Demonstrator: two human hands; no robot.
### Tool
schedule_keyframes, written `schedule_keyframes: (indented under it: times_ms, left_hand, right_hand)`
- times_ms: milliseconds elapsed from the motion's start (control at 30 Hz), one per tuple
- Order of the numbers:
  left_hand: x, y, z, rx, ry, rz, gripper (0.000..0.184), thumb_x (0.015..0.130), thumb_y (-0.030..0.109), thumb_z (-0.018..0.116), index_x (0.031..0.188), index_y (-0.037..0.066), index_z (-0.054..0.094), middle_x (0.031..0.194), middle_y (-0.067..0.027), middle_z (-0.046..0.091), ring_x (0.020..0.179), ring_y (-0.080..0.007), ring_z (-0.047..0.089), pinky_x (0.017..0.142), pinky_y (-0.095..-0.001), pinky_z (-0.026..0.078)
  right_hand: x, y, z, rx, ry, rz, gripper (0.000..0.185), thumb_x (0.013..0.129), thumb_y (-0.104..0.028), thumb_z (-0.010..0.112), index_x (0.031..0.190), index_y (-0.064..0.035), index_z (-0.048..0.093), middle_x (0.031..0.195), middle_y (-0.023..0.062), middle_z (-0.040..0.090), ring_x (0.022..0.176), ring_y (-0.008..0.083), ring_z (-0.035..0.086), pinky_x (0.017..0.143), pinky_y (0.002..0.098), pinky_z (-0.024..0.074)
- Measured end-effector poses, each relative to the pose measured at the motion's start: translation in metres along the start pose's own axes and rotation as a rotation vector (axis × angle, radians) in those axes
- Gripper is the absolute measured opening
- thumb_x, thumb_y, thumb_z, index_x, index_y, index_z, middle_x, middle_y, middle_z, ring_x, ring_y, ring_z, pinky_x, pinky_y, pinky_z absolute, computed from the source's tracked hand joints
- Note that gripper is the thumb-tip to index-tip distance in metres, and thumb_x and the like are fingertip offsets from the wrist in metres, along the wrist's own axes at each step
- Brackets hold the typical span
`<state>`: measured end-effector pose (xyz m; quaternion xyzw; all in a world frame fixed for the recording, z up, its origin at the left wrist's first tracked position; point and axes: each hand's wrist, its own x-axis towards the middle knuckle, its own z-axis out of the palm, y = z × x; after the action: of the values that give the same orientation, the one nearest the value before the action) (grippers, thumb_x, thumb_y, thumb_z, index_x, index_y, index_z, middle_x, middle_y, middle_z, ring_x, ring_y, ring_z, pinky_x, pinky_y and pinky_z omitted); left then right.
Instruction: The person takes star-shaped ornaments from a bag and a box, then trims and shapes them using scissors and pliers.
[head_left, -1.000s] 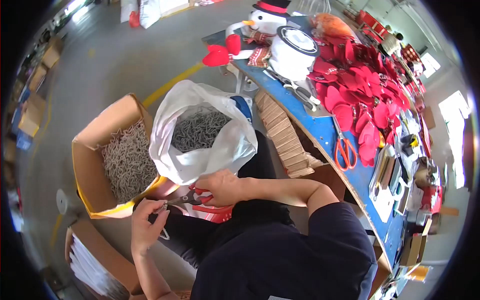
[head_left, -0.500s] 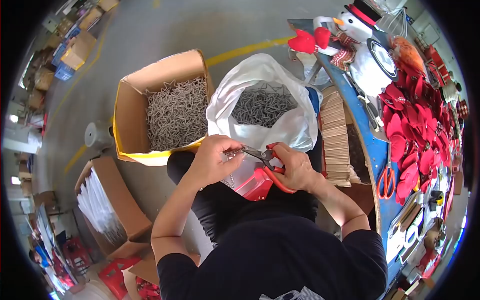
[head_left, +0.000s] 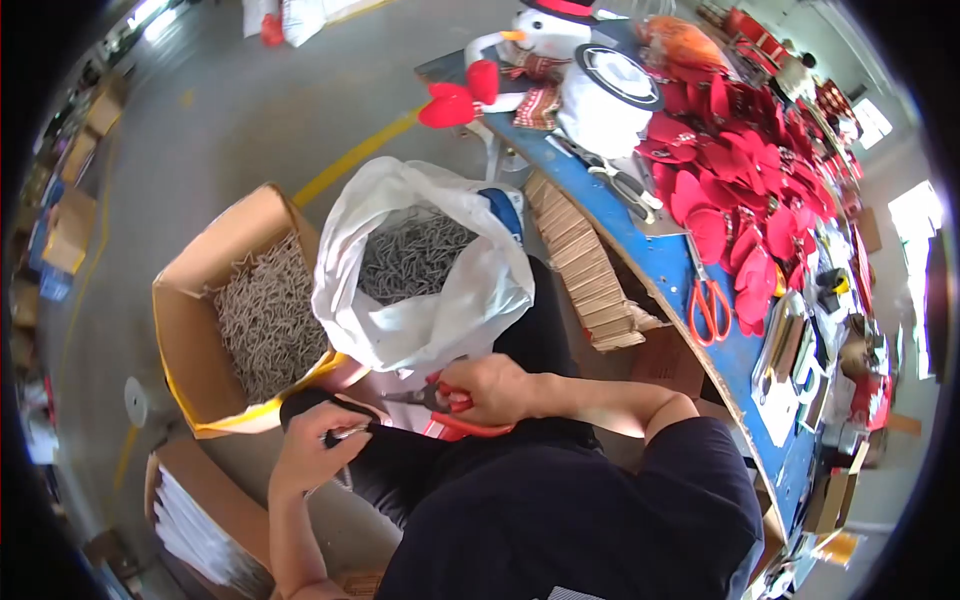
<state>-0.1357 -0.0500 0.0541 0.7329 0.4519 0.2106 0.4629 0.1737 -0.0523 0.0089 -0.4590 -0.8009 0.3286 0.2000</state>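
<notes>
My right hand (head_left: pixel 488 388) is closed round the red handles of a pair of pliers (head_left: pixel 428 399), whose dark jaws point left. My left hand (head_left: pixel 318 448) is pinched round a small shiny metal piece (head_left: pixel 345 433), with a chain hanging below it; the piece is too small to name surely. A gap separates the plier jaws from my left fingers. Beyond my hands stand a white plastic bag (head_left: pixel 430 325) of dark grey metal pieces and a cardboard box (head_left: pixel 185 330) of lighter star-shaped pieces.
On the right, a blue table (head_left: pixel 590 190) bears a snowman figure (head_left: pixel 550 38), red felt pieces (head_left: pixel 745 185) and orange-handled scissors (head_left: pixel 708 305). A carton of white strips (head_left: pixel 190 520) stands at lower left. A person (head_left: pixel 793 78) is far off at upper right.
The view swung left and back. Since the half-second-old frame, the pliers have come away from my left hand, and a gap now lies between them.
</notes>
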Motion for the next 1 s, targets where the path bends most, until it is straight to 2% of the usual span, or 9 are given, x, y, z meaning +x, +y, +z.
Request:
schedule_keyframes:
  times_ms: [133, 267, 367, 467, 533, 700, 800, 900, 1000]
  left_hand:
    - [0.000, -0.004, -0.053, 0.387, 0.378, 0.038, 0.017, 0.081, 0.003, 0.067, 0.098, 0.003, 0.068, 0.091, -0.0108, 0.065, 0.083, -0.0219, 0.061, 0.074, -0.0325, 0.048]
    - [0.026, -0.067, -0.112, 0.752, 0.682, 0.079, 0.016, 0.084, 0.001, 0.063, 0.101, 0.002, 0.066, 0.099, -0.0155, 0.067, 0.093, -0.0361, 0.063, 0.086, -0.0424, 0.048]
    - [0.047, -0.133, -0.123, 1.232, 0.703, -0.096, 0.058, 0.086, 0.021, 0.069, 0.137, 0.004, 0.048, 0.132, -0.0180, 0.055, 0.123, -0.0381, 0.051, 0.106, -0.0466, 0.038]
    - [0.084, -0.136, -0.067, 0.938, 0.703, -0.124, 0.091, 0.084, 0.049, 0.068, 0.147, -0.003, 0.028, 0.143, -0.0247, 0.044, 0.130, -0.0412, 0.044, 0.110, -0.0482, 0.033]
    - [0.107, -0.094, -0.024, 0.449, 0.495, -0.322, 0.098, 0.080, 0.052, 0.070, 0.146, -0.007, 0.027, 0.141, -0.0288, 0.043, 0.128, -0.0421, 0.046, 0.106, -0.0446, 0.039]
    - [0.144, -0.116, 0.049, 0.441, 0.609, -0.293, 0.079, 0.082, 0.031, 0.069, 0.141, -0.005, 0.032, 0.127, -0.0279, 0.053, 0.114, -0.0426, 0.054, 0.097, -0.0456, 0.045]
    - [0.160, -0.137, 0.050, 0.381, 0.636, -0.349, 0.058, 0.083, 0.017, 0.064, 0.135, 0.000, 0.043, 0.116, -0.0241, 0.058, 0.105, -0.0417, 0.058, 0.090, -0.0470, 0.048]
    - [0.173, -0.134, 0.034, 0.362, 0.734, -0.126, 0.039, 0.083, 0.006, 0.057, 0.122, 0.004, 0.055, 0.104, -0.0197, 0.062, 0.094, -0.0406, 0.061, 0.081, -0.0482, 0.050]
    - [0.173, -0.097, 0.010, 0.346, 0.783, 0.030, 0.039, 0.082, 0.004, 0.057, 0.121, 0.003, 0.056, 0.102, -0.0201, 0.062, 0.092, -0.0398, 0.061, 0.078, -0.0474, 0.050]
  right_hand:
    - [-0.013, -0.004, -0.081, -0.144, 0.467, 0.377, 0.034, 0.079, -0.029, 0.073, 0.105, -0.0072, 0.065, 0.099, 0.0153, 0.063, 0.084, 0.0309, 0.063, 0.074, 0.0415, 0.0519]
    - [-0.063, 0.087, -0.167, -0.774, 0.713, 0.294, 0.036, 0.081, -0.020, 0.071, 0.111, -0.0039, 0.059, 0.103, 0.0173, 0.059, 0.095, 0.0357, 0.058, 0.079, 0.0425, 0.0499]
    - [-0.102, 0.129, -0.208, -0.576, 0.632, 0.412, 0.046, 0.077, -0.009, 0.069, 0.121, -0.0020, 0.059, 0.110, 0.0171, 0.060, 0.099, 0.0309, 0.062, 0.086, 0.0380, 0.0509]
    - [-0.119, 0.150, -0.215, -0.411, 0.637, 0.440, 0.046, 0.080, -0.010, 0.068, 0.123, -0.0019, 0.056, 0.112, 0.0187, 0.058, 0.101, 0.0327, 0.061, 0.088, 0.0399, 0.0503]
    - [-0.111, 0.136, -0.204, -0.726, 0.587, 0.565, 0.047, 0.082, -0.009, 0.067, 0.127, -0.0024, 0.053, 0.113, 0.0196, 0.057, 0.103, 0.0352, 0.059, 0.090, 0.0428, 0.0488]
    - [-0.060, 0.075, -0.167, -1.030, 0.610, 0.830, 0.037, 0.090, -0.008, 0.058, 0.127, -0.0040, 0.054, 0.117, 0.0190, 0.058, 0.109, 0.0355, 0.057, 0.091, 0.0449, 0.0467]
    - [-0.002, 0.038, -0.143, -0.744, 0.809, 0.315, 0.032, 0.089, -0.005, 0.060, 0.121, -0.0034, 0.059, 0.111, 0.0177, 0.063, 0.106, 0.0341, 0.060, 0.091, 0.0413, 0.0477]
    - [0.078, 0.031, -0.081, -0.075, 0.471, 0.158, 0.028, 0.087, -0.003, 0.059, 0.115, -0.0010, 0.059, 0.108, 0.0211, 0.063, 0.105, 0.0367, 0.061, 0.089, 0.0426, 0.0488]
    - [0.182, 0.088, -0.015, -0.208, 0.214, 0.095, 0.032, 0.083, -0.003, 0.054, 0.114, 0.0009, 0.060, 0.108, 0.0212, 0.064, 0.101, 0.0380, 0.062, 0.088, 0.0447, 0.0498]
